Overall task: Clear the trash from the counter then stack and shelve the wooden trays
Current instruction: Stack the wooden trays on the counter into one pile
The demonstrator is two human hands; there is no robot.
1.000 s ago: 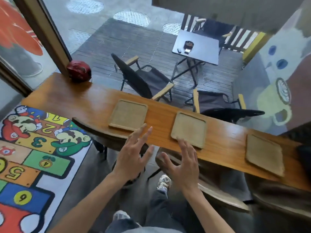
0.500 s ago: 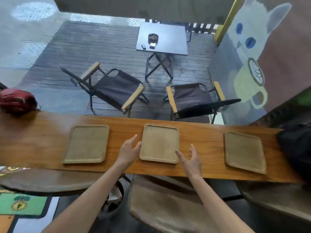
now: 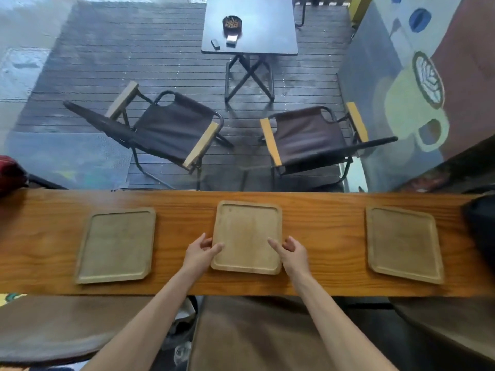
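Note:
Three pale wooden trays lie flat in a row on the long wooden counter (image 3: 316,218). The middle tray (image 3: 247,231) is gripped on both sides: my left hand (image 3: 201,253) holds its left edge with the thumb on top, and my right hand (image 3: 292,253) holds its right edge, thumb over the rim. The left tray (image 3: 116,245) and the right tray (image 3: 403,242) lie untouched, the right one turned slightly askew. All three trays hold nothing.
A red object (image 3: 10,172) sits at the counter's far left end and a black bag (image 3: 482,226) at its far right. Brown stool seats (image 3: 254,336) stand below the counter's near edge. Behind the window are two folding chairs (image 3: 171,129) and a small table (image 3: 249,25).
Both hands reached forward from in front of the counter and closed on the middle tray's side edges. The view has swung right and down, centring on the trays.

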